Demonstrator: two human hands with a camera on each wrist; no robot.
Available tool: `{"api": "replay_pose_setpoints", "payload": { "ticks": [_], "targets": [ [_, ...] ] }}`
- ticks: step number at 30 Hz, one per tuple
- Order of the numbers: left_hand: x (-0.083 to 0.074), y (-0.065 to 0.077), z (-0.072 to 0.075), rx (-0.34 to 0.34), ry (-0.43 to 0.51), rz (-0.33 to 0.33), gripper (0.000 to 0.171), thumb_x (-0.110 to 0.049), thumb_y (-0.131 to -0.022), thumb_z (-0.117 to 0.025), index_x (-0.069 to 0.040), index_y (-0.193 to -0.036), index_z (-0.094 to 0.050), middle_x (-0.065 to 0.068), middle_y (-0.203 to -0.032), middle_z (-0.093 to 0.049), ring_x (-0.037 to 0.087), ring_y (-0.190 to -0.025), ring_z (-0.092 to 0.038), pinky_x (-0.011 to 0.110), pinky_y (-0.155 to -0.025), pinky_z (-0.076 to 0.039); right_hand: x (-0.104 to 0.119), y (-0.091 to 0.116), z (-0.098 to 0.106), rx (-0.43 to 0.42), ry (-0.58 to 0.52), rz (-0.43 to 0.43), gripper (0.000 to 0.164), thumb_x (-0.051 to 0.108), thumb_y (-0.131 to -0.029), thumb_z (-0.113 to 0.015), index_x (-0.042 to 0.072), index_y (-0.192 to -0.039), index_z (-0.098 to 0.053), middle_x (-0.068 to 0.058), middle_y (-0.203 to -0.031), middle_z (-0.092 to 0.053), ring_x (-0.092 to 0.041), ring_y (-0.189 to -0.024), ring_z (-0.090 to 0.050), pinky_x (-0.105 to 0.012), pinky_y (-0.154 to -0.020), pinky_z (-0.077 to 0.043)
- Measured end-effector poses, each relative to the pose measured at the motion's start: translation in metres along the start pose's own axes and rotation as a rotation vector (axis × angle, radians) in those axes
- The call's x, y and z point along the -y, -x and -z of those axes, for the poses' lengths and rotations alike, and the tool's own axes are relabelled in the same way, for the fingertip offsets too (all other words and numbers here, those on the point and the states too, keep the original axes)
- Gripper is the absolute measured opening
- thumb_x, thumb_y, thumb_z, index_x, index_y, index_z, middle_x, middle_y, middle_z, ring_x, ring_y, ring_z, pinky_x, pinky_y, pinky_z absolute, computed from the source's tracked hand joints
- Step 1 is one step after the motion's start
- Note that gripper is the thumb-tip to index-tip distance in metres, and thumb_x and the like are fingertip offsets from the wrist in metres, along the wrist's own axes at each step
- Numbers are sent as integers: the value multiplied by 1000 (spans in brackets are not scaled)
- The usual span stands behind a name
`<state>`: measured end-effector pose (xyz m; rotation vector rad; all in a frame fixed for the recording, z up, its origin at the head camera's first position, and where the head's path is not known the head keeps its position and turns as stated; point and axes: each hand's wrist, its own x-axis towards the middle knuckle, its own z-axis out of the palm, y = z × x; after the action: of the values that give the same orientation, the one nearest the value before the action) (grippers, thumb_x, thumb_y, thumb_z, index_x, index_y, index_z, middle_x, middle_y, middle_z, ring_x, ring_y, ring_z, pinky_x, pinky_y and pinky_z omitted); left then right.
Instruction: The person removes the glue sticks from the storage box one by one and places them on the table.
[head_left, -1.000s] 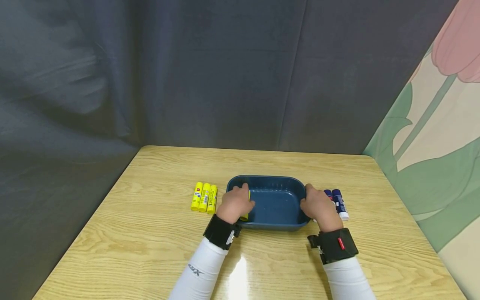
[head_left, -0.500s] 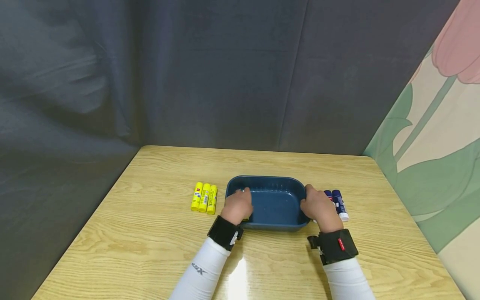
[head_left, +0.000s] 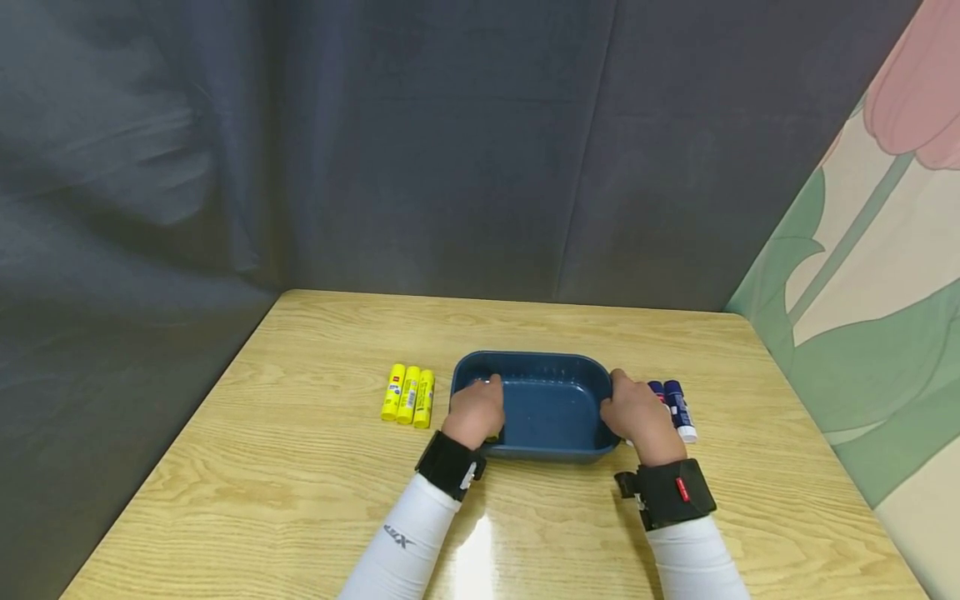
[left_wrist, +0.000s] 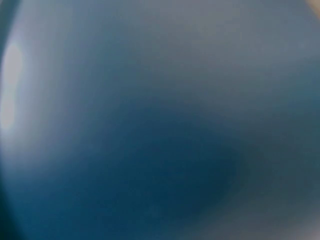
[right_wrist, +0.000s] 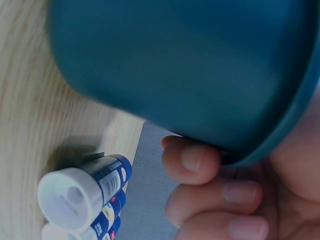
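A dark blue plastic bin (head_left: 555, 412) stands on the table between my hands. My left hand (head_left: 477, 411) reaches down into its left end, fingers curled around a yellow glue stick (head_left: 492, 437); only a small bit of the stick shows beneath the hand. Blurred blue bin wall fills the left wrist view. At the opposite end, my right hand (head_left: 633, 414) grips the bin's rim, with the curled fingers (right_wrist: 240, 192) outside the wall in the right wrist view.
Three yellow glue sticks (head_left: 408, 396) lie side by side left of the bin. Blue glue sticks with white ends (head_left: 681, 410) lie to its right, partly behind my right hand; the right wrist view shows them close to the fingers. A dark curtain (head_left: 480, 167) hangs behind the table.
My left hand has moved slightly right and lower in the bin, and its yellow glue stick is now mostly covered. The right hand and bin have stayed in place.
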<state>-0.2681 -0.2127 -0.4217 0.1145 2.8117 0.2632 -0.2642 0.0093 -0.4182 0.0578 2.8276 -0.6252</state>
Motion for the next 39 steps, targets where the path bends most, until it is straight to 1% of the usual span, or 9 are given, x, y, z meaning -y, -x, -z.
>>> {"api": "replay_pose_setpoints", "payload": {
  "ticks": [2, 7, 11, 17, 23, 30, 33, 36, 39],
  "targets": [
    [0, -1, -1, 0, -1, -1, 56, -21, -92, -59, -11, -143, -37, 10, -121, -60, 23, -103, -60, 40, -76, -51, 0, 1, 0, 3, -1, 1, 53, 10, -90, -48, -8, -137, -32, -36, -121, -50, -32, -86, -58, -47, -68, -52],
    [0, -1, -2, -29, 5, -17, 60, -25, -90, -63, -13, -143, -38, 7, -121, -61, 22, -104, -60, 40, -77, -50, -1, 1, 1, 3, 1, 4, 53, 10, -90, -48, -8, -137, -32, -36, -120, -50, -31, -85, -57, -46, -67, -52],
    [0, -1, -3, -49, 20, -29, 62, -26, -88, -65, -14, -143, -38, 7, -118, -62, 22, -100, -61, 40, -74, -50, -1, 1, 1, -2, 4, 10, 53, 10, -90, -48, -9, -137, -32, -36, -120, -50, -32, -85, -57, -47, -68, -52],
    [1, 0, -4, -58, 47, -36, 65, -27, -87, -67, -17, -144, -37, 6, -116, -63, 22, -96, -61, 38, -70, -49, -1, 0, 0, -7, 4, 5, 52, 9, -89, -47, -8, -137, -33, -36, -121, -50, -32, -86, -58, -49, -69, -52],
    [3, 0, -4, -52, 74, -38, 66, -26, -87, -67, -20, -144, -35, 5, -105, -65, 22, -84, -58, 34, -58, -43, 0, 1, 0, -11, 6, 7, 53, 10, -89, -47, -8, -137, -33, -35, -120, -51, -31, -84, -58, -47, -67, -52],
    [0, -2, -4, -21, 57, -32, 66, -28, -87, -67, -24, -144, -34, 3, -85, -63, 19, -67, -54, 32, -53, -40, -1, 1, 0, -10, 4, 15, 52, 10, -90, -47, -9, -137, -33, -36, -120, -50, -33, -88, -59, -47, -67, -52],
    [0, -2, -4, -24, 55, -39, 66, -28, -87, -67, -25, -144, -34, 2, -79, -61, 18, -63, -52, 32, -51, -39, 0, 1, 0, -7, 3, 16, 52, 10, -90, -47, -9, -137, -33, -36, -119, -51, -32, -85, -59, -45, -65, -52],
    [1, -2, -5, -34, 51, -46, 65, -28, -87, -67, -25, -143, -35, 2, -76, -59, 19, -61, -51, 32, -51, -37, 0, 1, 0, -6, 2, 17, 52, 10, -90, -47, -9, -136, -33, -36, -118, -51, -31, -83, -58, -45, -65, -52],
    [0, -1, -4, -36, 38, -44, 64, -29, -87, -67, -25, -143, -36, 2, -79, -60, 19, -62, -52, 32, -52, -38, 0, 1, 0, -5, 2, 14, 52, 10, -90, -47, -9, -137, -32, -36, -119, -51, -31, -84, -58, -45, -66, -52]
  ]
}}
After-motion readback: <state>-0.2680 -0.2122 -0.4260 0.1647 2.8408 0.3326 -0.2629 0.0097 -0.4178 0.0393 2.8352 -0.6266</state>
